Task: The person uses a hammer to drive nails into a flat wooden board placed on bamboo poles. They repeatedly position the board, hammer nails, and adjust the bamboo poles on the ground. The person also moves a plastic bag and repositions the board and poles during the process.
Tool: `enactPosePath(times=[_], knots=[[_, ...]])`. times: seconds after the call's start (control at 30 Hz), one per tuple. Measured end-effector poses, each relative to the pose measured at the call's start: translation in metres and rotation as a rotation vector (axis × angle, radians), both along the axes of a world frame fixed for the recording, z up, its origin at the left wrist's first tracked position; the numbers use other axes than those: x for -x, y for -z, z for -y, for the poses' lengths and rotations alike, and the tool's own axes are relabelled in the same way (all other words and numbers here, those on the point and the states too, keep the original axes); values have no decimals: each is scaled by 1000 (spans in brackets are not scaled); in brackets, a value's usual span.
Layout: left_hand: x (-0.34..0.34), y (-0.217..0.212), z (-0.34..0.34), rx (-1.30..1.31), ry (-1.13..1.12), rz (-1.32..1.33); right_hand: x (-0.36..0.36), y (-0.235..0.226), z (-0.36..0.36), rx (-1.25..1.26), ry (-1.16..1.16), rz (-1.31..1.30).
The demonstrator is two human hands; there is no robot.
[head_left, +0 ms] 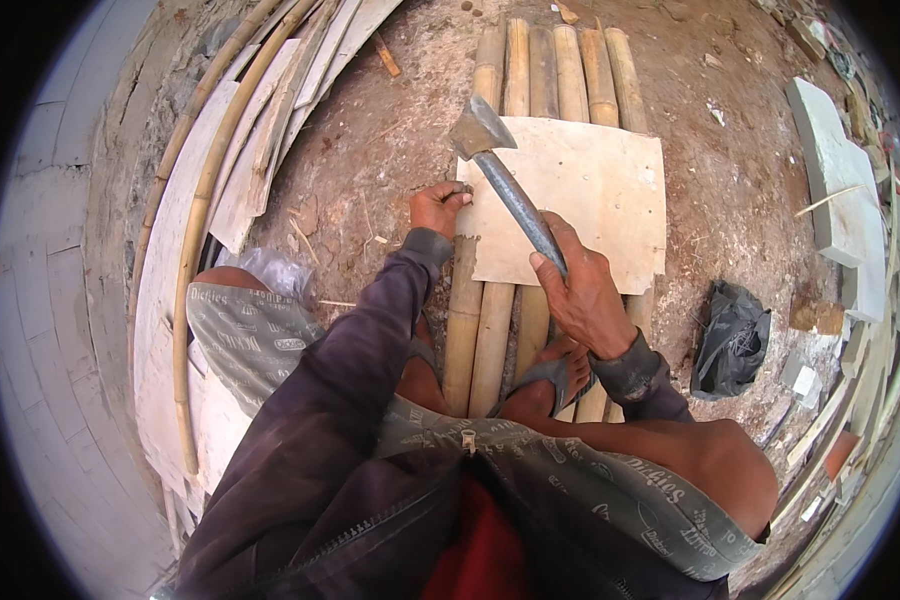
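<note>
My right hand [583,290] is wrapped round the grey, pipe-like handle of a hatchet [515,207]. The hatchet slants up and to the left, its broad metal head above the upper left part of a pale, thin wooden board [602,205]. At that board's left edge, my left hand [438,208] is closed in a pinch; a small dark thing seems to be at its fingertips, too small to name. Under the board lie several bamboo poles [567,65] side by side, pointing away from me. Small dark spots dot the board, and its lower left edge is ragged.
Long bamboo poles and pale planks [195,190] are stacked at the left. A black plastic bag [732,338] lies on the dirt at the right, with white blocks [835,170] and scrap wood beyond it. My sandalled foot [560,375] is on the poles.
</note>
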State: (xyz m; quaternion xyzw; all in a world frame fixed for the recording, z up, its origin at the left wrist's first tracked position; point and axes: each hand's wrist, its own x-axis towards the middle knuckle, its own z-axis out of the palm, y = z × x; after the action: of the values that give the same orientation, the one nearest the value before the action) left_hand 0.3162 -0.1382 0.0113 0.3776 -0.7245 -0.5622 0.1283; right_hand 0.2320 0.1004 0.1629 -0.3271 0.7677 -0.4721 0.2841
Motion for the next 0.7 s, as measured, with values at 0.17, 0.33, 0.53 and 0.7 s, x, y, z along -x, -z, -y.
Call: enactPosePath(times=[0.17, 0.33, 0.53, 0.7], knots=[[-3, -1, -9, 48, -16, -60, -12, 8, 6, 120, 49, -149], [-3, -2, -8, 86, -3, 55, -7, 10, 12, -296, -82, -30], [-5, 11, -4, 166, 41, -40, -7, 6, -1, 120, 92, -104], [-14, 5, 2, 183, -221, 225, -11, 12, 14, -213, -41, -89]])
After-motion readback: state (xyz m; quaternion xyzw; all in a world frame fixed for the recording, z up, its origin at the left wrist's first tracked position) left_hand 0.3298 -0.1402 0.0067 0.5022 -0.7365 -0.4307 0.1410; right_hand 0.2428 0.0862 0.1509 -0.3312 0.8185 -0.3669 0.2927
